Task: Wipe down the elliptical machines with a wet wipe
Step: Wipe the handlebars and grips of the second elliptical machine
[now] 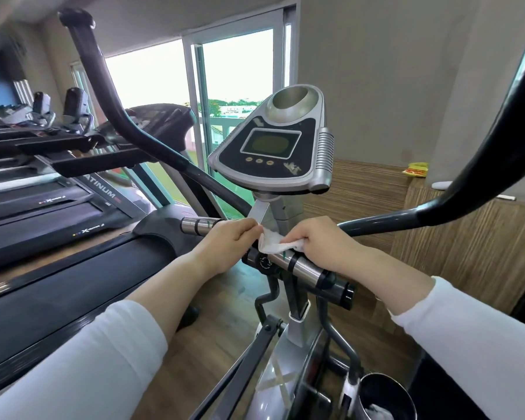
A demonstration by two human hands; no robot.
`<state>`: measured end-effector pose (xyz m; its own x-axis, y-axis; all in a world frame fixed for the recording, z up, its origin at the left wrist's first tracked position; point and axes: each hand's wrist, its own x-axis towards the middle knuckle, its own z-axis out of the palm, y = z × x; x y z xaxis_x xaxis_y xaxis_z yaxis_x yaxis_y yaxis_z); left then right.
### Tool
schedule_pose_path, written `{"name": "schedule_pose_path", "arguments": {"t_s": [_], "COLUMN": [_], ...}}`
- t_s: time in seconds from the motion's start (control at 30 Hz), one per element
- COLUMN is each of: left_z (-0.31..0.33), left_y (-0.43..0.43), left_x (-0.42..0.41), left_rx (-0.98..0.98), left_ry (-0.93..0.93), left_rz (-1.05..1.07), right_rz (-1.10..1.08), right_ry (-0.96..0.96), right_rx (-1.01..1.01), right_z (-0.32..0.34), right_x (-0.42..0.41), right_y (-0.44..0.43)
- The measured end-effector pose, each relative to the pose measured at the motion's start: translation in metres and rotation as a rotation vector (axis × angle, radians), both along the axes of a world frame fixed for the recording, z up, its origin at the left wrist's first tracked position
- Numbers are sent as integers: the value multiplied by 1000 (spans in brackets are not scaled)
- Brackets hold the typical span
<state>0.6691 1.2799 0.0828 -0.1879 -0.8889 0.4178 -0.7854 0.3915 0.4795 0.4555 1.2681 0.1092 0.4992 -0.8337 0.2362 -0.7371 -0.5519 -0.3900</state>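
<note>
- My left grip (226,237): forearm comes in from the lower left, knuckles up, fingertips pinching the left end of the wipe (278,242).
- My right grip (317,237): forearm comes in from the lower right, white sleeve ends mid-forearm. Fingers are curled down over the wipe's right end, holding it against the handlebar (306,268).
- The wipe is white and bunched. It spans the two grips and lies on top of the elliptical (299,328) handlebar, right at the post.
- Console (273,140) sits directly above both grips, tilted toward me.
- Left swing arm (115,98) rises on the left and right swing arm (479,153) curves up on the right, with both grips between them.
- Treadmill (58,213) runs close along the left.
- Wooden surface (467,234) is close on the right, with a yellow packet (416,170) on it.
- Metal cup (385,395) is at the lower right, something white inside.
- Bare wood floor (225,298) shows under the handlebar, between treadmill and frame.
</note>
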Motion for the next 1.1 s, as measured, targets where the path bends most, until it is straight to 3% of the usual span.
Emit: {"name": "schedule_pose_path", "arguments": {"t_s": [0.1,0.2,0.33,0.5,0.67,0.83,0.97,1.1], "left_z": [7,13,10,6,1,-17,-27,-30], "left_y": [0,-3,-11,-19,-19,-21,-22,-23], "left_x": [2,6,7,12,26,31,30,31], "left_rx": [76,65,-11,18,7,-3,-44,-43], "left_ry": [45,-98,-253,-185,-134,-132,-69,-43], "left_rz": [-18,-50,-82,-29,79,8,11,24], "right_rz": [24,7,-10,-53,-35,-46,-90,-147], "right_ry": [-108,-98,87,404,438,372,347,91], "right_rx": [109,127,-5,-47,-16,30,228,667], "right_z": [10,18,17,9,14,0,9,7], "right_x": [-2,0,11,30,55,72,71,65], "right_y": [3,2,0,-3,6,-1,-15,-31]}}
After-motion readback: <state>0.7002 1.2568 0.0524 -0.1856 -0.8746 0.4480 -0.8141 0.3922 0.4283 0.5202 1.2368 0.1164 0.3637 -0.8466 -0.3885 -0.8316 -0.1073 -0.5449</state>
